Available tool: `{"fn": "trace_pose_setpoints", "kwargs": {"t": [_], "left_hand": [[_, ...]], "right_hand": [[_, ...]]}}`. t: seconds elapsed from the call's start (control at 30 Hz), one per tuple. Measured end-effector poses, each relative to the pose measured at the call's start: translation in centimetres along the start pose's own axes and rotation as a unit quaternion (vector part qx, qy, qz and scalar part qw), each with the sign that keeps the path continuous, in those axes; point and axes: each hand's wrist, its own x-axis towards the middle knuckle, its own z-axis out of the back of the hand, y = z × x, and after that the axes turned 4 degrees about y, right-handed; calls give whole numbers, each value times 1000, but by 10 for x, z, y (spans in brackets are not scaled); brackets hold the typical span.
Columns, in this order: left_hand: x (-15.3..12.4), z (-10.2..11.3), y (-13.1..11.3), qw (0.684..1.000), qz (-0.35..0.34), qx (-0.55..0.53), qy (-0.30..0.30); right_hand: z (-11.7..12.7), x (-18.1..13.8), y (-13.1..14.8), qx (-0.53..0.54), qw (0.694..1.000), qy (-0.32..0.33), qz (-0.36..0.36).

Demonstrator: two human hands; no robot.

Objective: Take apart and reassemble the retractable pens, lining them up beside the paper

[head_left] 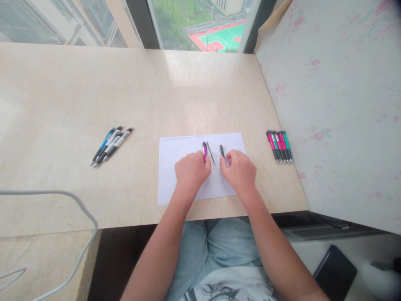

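A white sheet of paper (175, 167) lies on the beige marble table (125, 96) in front of me. My left hand (191, 172) rests on the sheet, fingers closed round a pink pen barrel (204, 150) that sticks out above it. A thin dark refill (211, 153) lies on the paper between my hands. My right hand (239, 170) is closed in a pinch on a small black pen part (222, 151).
Three blue, white and black pens (111, 145) lie at the left of the table. Several pink and green pens (279, 145) lie near the right edge. A floral wall (338, 104) stands to the right; a window (200, 23) lies beyond the table; a white cable (75, 205) loops at lower left.
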Motion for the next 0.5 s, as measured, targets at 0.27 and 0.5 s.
{"fn": "trace_pose_setpoints", "kwargs": {"t": [0.27,0.5], "left_hand": [[-5,1,7,1000,4,10,-7],[-12,6,16,1000,-4,6,-6]], "right_hand": [[6,-3,-9,46,999,-4,-25],[11,-9,-20,74,996,-25,-43]]}}
